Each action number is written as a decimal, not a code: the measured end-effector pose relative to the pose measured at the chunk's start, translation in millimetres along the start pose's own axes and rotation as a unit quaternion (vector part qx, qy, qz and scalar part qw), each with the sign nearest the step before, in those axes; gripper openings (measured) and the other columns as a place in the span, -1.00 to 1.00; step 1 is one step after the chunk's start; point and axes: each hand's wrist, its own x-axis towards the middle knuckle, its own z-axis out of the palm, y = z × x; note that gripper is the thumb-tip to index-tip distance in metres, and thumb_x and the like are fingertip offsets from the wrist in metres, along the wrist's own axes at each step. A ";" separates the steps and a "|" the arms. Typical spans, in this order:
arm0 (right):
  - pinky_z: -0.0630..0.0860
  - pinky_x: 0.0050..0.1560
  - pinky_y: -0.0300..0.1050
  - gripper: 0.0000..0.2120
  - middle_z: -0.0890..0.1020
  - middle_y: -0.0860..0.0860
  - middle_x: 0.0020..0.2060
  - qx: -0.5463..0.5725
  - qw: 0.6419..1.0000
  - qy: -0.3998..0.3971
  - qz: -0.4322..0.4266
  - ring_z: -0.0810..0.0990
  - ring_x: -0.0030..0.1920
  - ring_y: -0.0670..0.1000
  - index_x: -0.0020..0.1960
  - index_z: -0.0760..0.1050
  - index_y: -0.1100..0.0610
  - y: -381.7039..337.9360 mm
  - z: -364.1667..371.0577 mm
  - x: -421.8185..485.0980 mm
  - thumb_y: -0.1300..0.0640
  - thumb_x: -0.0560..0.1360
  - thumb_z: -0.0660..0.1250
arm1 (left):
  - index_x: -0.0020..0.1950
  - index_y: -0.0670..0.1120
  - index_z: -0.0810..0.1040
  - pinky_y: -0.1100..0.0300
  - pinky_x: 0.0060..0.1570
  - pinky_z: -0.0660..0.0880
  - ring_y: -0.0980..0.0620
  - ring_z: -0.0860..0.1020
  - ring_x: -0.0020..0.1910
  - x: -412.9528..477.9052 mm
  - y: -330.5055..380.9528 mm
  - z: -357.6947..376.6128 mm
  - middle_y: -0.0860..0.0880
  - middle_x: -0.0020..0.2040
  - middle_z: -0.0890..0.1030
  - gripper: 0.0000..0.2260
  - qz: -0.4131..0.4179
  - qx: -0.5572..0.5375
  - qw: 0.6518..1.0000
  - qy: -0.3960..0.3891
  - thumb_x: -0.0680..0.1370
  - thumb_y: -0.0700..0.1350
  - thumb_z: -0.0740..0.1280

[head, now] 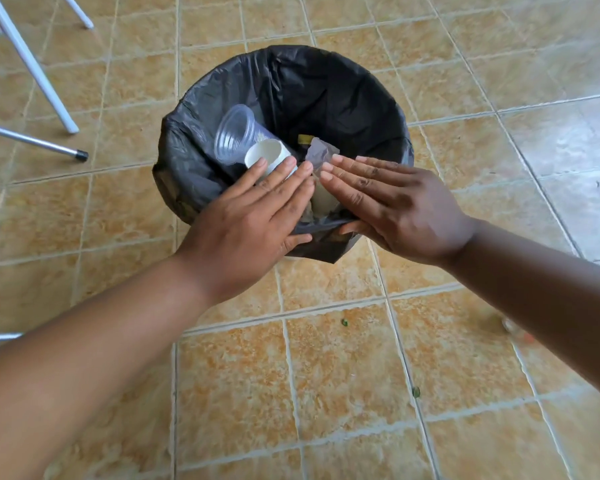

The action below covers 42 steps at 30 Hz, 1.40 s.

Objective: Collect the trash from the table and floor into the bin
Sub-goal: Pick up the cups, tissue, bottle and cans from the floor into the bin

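From the head camera, we are holding our left hand (257,213) and right hand (392,206) flat, fingers spread and gripping nothing, over the near rim of the bin (378,98). A clear cup (237,133), a paper cup (269,155) and a wrapper (321,152) are lying inside. We are judging the job unfinished: green scraps (344,322) are lying on the near floor (326,375).

Head view looks steeply down, close.

Tan tiled floor (343,368) under black-lined bin (360,98), green scraps (344,322), white legs (31,64).
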 end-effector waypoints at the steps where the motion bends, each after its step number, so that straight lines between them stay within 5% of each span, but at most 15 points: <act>1: 0.48 0.37 0.16 -0.49 0.48 0.19 0.42 -0.003 1.000 0.005 0.007 0.43 0.46 0.17 0.48 0.38 0.29 3.3 -0.3 -3.3 -0.04 0.68 0.22 | 0.52 -0.30 0.27 -0.15 0.52 0.20 -0.18 0.22 0.56 6.6 -0.2 1.6 -0.24 0.54 0.28 -0.48 0.005 0.002 1.000 -0.001 0.72 0.06 0.07; 9: 0.43 0.42 0.14 -0.31 0.45 0.25 0.44 0.072 0.989 0.099 0.086 0.40 0.49 0.18 0.48 0.35 0.36 33.8 2.7 -14.2 -0.20 0.66 0.00 | 0.54 -0.29 0.22 -0.13 0.52 0.21 -0.17 0.22 0.56 29.0 2.0 12.4 -0.24 0.55 0.26 -0.47 0.014 -0.002 1.000 0.013 0.72 0.07 0.09; 11: 0.46 0.39 0.07 -0.31 0.48 0.23 0.42 0.126 0.955 0.159 0.217 0.44 0.46 0.13 0.49 0.34 0.33 54.5 12.0 -21.5 -0.20 0.67 -0.06 | 0.54 -0.29 0.22 -0.14 0.51 0.22 -0.17 0.22 0.56 28.8 2.0 14.1 -0.24 0.55 0.26 -0.47 0.011 -0.007 1.000 0.021 0.72 0.06 0.09; 14: 0.46 0.36 0.02 -0.41 0.56 0.15 0.35 0.173 0.853 0.181 0.459 0.52 0.37 0.10 0.48 0.39 0.20 89.9 39.7 -37.8 -0.17 0.67 -0.03 | 0.55 -0.29 0.22 -0.15 0.51 0.21 -0.17 0.21 0.56 28.3 1.3 15.6 -0.24 0.55 0.26 -0.47 0.009 -0.019 1.000 0.022 0.72 0.07 0.09; 16: 0.45 0.34 0.11 -0.47 0.53 0.20 0.37 0.141 0.823 0.038 0.548 0.50 0.36 0.20 0.49 0.37 0.16 112.8 67.8 -54.9 -0.12 0.64 0.09 | 0.55 -0.28 0.21 -0.16 0.51 0.21 -0.17 0.20 0.57 27.8 0.8 16.2 -0.24 0.56 0.25 -0.46 0.006 -0.022 1.000 0.019 0.71 0.06 0.11; 19: 0.41 0.38 0.24 -0.37 0.32 0.22 0.51 0.092 0.799 -0.279 0.525 0.32 0.47 0.30 0.59 0.18 0.09 125.4 105.3 -79.4 -0.07 0.58 0.23 | 0.55 -0.28 0.21 -0.16 0.51 0.22 -0.16 0.19 0.57 27.3 0.3 16.5 -0.23 0.56 0.24 -0.46 0.002 -0.022 1.000 0.016 0.71 0.06 0.13; 22: 0.43 0.38 0.27 -0.26 0.14 0.22 0.59 0.077 0.781 -0.363 0.502 0.25 0.51 0.32 0.62 0.05 -0.02 121.5 126.1 -93.8 -0.15 0.57 0.29 | 0.54 -0.29 0.23 -0.17 0.50 0.23 -0.17 0.21 0.57 28.2 0.9 16.0 -0.23 0.56 0.26 -0.46 0.001 -0.027 1.000 0.015 0.71 0.06 0.12; 26: 0.57 0.15 0.25 -0.32 0.35 0.28 0.41 0.040 0.801 -0.316 0.506 0.48 0.29 0.34 0.57 0.16 0.07 112.9 131.6 -105.8 -0.06 0.56 0.38 | 0.53 -0.30 0.25 -0.19 0.49 0.24 -0.19 0.23 0.55 28.3 1.9 14.9 -0.25 0.54 0.28 -0.47 0.001 -0.026 1.000 0.018 0.71 0.06 0.12; 31: 0.49 0.27 0.28 -0.31 0.33 0.32 0.46 0.048 0.804 -0.252 0.536 0.40 0.39 0.37 0.60 0.12 0.09 113.2 111.3 -112.2 -0.03 0.59 0.35 | 0.53 -0.30 0.25 -0.19 0.49 0.24 -0.20 0.24 0.55 28.5 1.9 15.4 -0.25 0.54 0.28 -0.46 0.000 -0.028 0.999 0.019 0.70 0.06 0.12; 35: 0.42 0.32 0.03 -0.31 0.46 0.24 0.41 0.080 0.815 -0.061 0.571 0.49 0.33 0.24 0.60 0.18 0.12 121.7 66.8 -94.9 -0.06 0.58 0.36 | 0.53 -0.30 0.24 -0.19 0.49 0.24 -0.19 0.23 0.55 27.9 1.4 16.3 -0.25 0.54 0.28 -0.46 0.000 -0.027 0.999 0.023 0.69 0.05 0.16; 37: 0.37 0.17 -0.21 -0.32 0.55 0.18 0.34 0.067 0.820 0.061 0.566 0.58 0.20 0.13 0.57 0.27 0.12 125.2 35.2 -73.3 -0.12 0.55 0.37 | 0.54 -0.29 0.24 -0.18 0.50 0.23 -0.19 0.23 0.56 28.2 1.4 16.5 -0.25 0.54 0.27 -0.46 0.000 -0.025 0.999 0.024 0.70 0.06 0.15; 40: 0.48 -0.05 -0.33 -0.37 0.63 0.04 0.17 0.127 0.832 0.231 0.488 0.57 -0.10 -0.18 0.51 0.37 0.14 112.7 -12.2 -31.2 -0.16 0.56 0.37 | 0.54 -0.28 0.24 -0.17 0.50 0.23 -0.19 0.22 0.56 28.8 1.7 16.0 -0.24 0.55 0.27 -0.46 0.000 -0.021 1.000 0.023 0.71 0.08 0.11; 42: 0.46 -0.14 -0.41 -0.38 0.62 -0.05 0.06 0.181 0.854 0.259 0.414 0.51 -0.17 -0.31 0.47 0.42 0.19 92.5 -32.4 -7.1 -0.17 0.56 0.38 | 0.55 -0.28 0.23 -0.16 0.51 0.21 -0.18 0.21 0.56 29.0 1.4 15.4 -0.24 0.56 0.25 -0.45 0.001 -0.017 1.000 0.020 0.71 0.09 0.10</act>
